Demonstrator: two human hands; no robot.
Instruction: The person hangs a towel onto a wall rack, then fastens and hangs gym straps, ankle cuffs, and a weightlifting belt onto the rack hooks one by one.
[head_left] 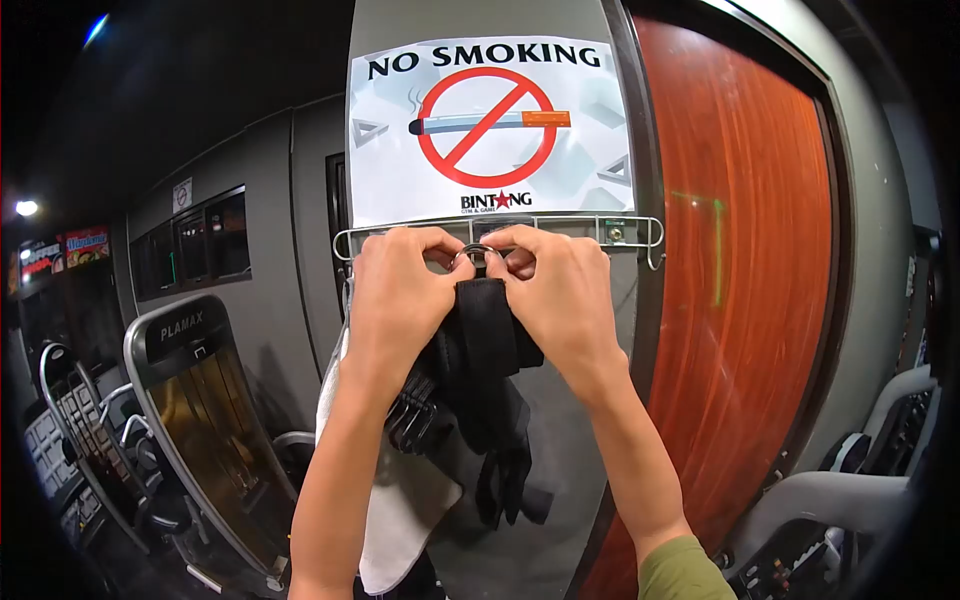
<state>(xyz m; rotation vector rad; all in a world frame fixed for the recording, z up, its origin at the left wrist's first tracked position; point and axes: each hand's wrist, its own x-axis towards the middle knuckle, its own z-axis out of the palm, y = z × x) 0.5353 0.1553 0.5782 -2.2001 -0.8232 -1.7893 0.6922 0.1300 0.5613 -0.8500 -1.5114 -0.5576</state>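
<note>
Just below the sign, my left hand [405,295] and my right hand [560,295] meet at the wall rack. Thumb and fingers of each are pinched on a metal ring [478,247], one hand on either side of it. A wide black strap [485,325] hangs down from the ring between my wrists. Behind the hands runs a white wire hook rack [642,222], its middle partly hidden by them. More black straps [505,470] dangle lower down. Whether the ring sits on a hook is hidden by my fingers.
A white towel [405,520] hangs behind my left forearm. Above the rack is a no-smoking sign [390,190]. To the right stands a reddish wooden door [750,250]. Gym machines stand on both sides, including a weight-stack machine [165,330] at left and a grey-framed one [830,500] at right.
</note>
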